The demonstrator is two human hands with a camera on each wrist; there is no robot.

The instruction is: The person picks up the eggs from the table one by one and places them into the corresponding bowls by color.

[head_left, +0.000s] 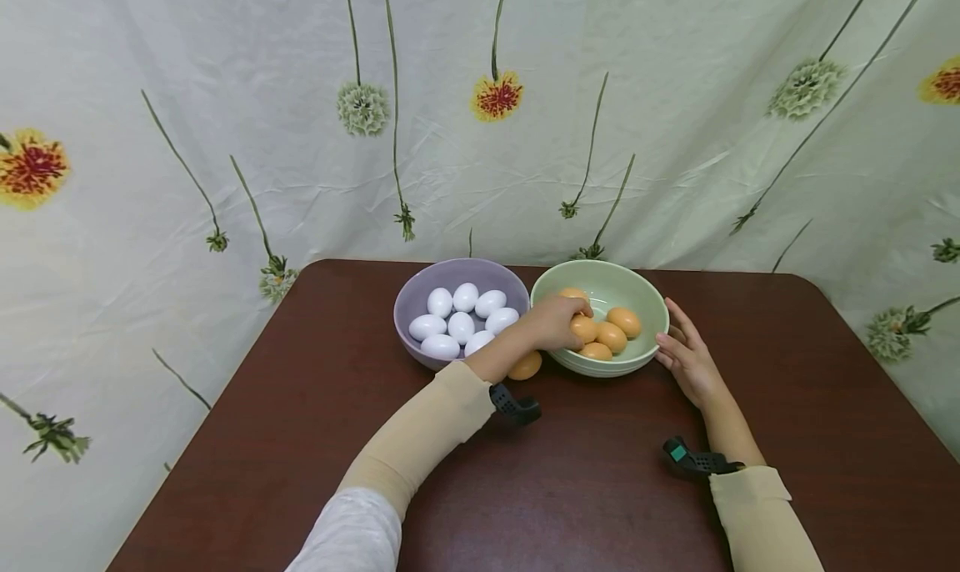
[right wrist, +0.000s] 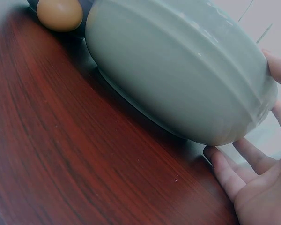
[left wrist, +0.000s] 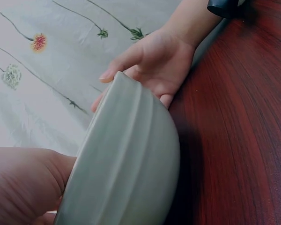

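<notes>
In the head view my left hand (head_left: pixel 557 322) reaches over the near-left rim of a pale green bowl (head_left: pixel 637 355). Its thumb and fingers hold an orange-brown egg (head_left: pixel 583 330); the wrist views hide this grip. Other brown eggs (head_left: pixel 624 322) lie in the same bowl. At the bowl's right side is my right hand (head_left: pixel 692 363), its fairly straight fingers (right wrist: pixel 227 176) and thumb touching the outer wall near the rim. Under my left wrist, one brown egg (head_left: pixel 525 365) shows outside the green bowl, beside the purple bowl (head_left: pixel 408 305).
Several white eggs (head_left: pixel 461 328) fill the purple bowl, which stands left of the green one. Both bowls stand near the far edge of a dark red-brown table (head_left: pixel 600 472). Behind it hangs a flower-patterned cloth (head_left: pixel 450 172).
</notes>
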